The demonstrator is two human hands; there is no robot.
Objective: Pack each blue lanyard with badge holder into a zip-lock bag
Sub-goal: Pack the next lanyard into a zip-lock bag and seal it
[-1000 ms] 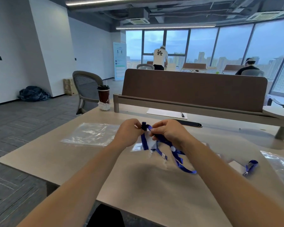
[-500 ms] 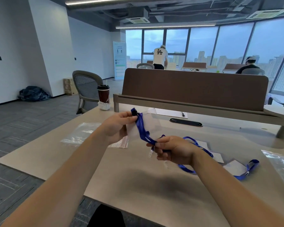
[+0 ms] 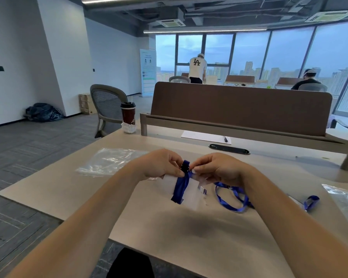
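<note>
Two blue lanyards are in view. The left hand (image 3: 162, 165) and right hand (image 3: 216, 169) meet over the middle of the table (image 3: 169, 237), both pinching the first lanyard (image 3: 180, 189) at its black clip. Its folded strap hangs over a clear badge holder (image 3: 192, 195), and a loop trails right. The second lanyard (image 3: 310, 202) lies further right. Two zip-lock bags lie flat: the left bag (image 3: 111, 161) and the right bag (image 3: 344, 203). One cup (image 3: 128, 115) stands far left.

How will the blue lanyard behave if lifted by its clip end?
Probably floppy: the lanyard droops folded from the grip, its loose end curling on the table. Likely light: the left hand and right hand seem to hold it by fingertip pinches. The trailing end may drag.
</note>
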